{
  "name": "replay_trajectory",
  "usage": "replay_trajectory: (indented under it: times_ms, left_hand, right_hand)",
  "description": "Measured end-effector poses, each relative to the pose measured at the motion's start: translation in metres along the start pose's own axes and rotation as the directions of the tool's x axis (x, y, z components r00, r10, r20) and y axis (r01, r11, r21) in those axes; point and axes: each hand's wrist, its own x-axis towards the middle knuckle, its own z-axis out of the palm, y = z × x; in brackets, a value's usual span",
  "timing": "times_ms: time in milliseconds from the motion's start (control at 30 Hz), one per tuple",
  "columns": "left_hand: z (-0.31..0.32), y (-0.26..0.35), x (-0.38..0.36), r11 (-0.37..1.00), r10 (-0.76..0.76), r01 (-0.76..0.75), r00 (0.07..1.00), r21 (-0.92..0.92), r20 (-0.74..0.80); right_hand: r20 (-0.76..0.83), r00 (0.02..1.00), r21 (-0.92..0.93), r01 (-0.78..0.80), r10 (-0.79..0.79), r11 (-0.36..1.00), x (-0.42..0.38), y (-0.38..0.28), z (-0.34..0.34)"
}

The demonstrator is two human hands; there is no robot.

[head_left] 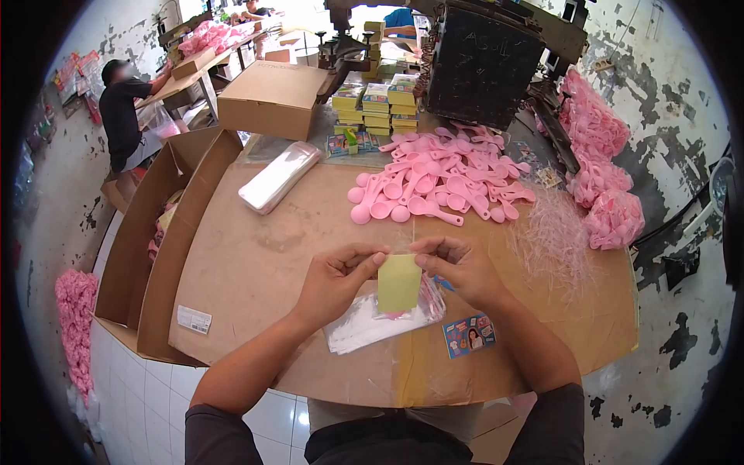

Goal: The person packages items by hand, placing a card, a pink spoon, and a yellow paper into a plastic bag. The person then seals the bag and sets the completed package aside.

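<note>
Head view: the left hand (341, 271) and the right hand (457, 267) each have thumb and forefinger closed on an upper corner of a small yellow-green card (399, 284). The card hangs upright between them, over a pile of clear plastic bags (363, 325) on the near part of a cardboard-covered table (263, 248). Something pink shows by the card's lower edge; whether it is inside a bag is unclear. A printed card (469, 335) lies just to the right of the pile.

Along the table's left side stands a long open box (174, 256), with pink and pale-coloured items (164, 217) partly visible inside. A brown box (271, 87) at the far left of the table has its top closed, so its contents are hidden. Near it lies a stack of clear bags (280, 177). Pink spoons (426, 174) are heaped loose at the far middle, with card stacks (376, 105) behind them. At the far right, clear plastic bags hold bunched pink items (614, 219). Beyond, at the left, a person (122, 112) sits by another table.
</note>
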Motion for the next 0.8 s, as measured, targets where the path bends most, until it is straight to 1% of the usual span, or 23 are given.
replay_trajectory:
  times_ms: [167,267,367,467,567,767,800]
  left_hand:
    - [-0.001,0.0,0.002,0.998,0.055,-0.056,0.998,0.011,0.033]
    - [-0.007,-0.002,0.002,0.995,0.053,-0.058,0.997,0.082,0.061]
    - [-0.009,-0.002,0.002,0.994,0.071,-0.078,0.993,0.075,0.093]
    - [-0.012,-0.001,0.002,0.999,0.047,-0.046,0.992,-0.007,0.121]
    - [-0.017,-0.001,0.003,0.989,-0.026,0.042,0.993,-0.141,0.114]
    - [-0.012,0.002,0.004,0.996,-0.086,0.082,0.989,0.041,0.119]
    - [-0.012,0.001,0.005,0.995,-0.096,0.092,0.988,0.036,0.122]
  right_hand:
    - [0.003,1.0,0.007,0.018,-0.019,1.0,0.001,0.004,-0.004]
    - [0.027,0.998,0.034,0.056,-0.057,0.998,0.003,0.01,-0.007]
    - [0.059,0.996,-0.041,0.063,-0.061,0.997,0.003,0.003,-0.011]
    - [0.078,0.991,-0.017,0.113,-0.112,0.993,0.003,0.001,-0.015]
    - [0.107,0.99,-0.079,0.096,-0.088,0.992,0.002,-0.005,-0.015]
    - [0.096,0.993,-0.069,0.077,-0.07,0.995,0.002,0.001,-0.01]
    - [0.098,0.994,-0.08,0.062,-0.054,0.995,0.002,0.002,-0.011]
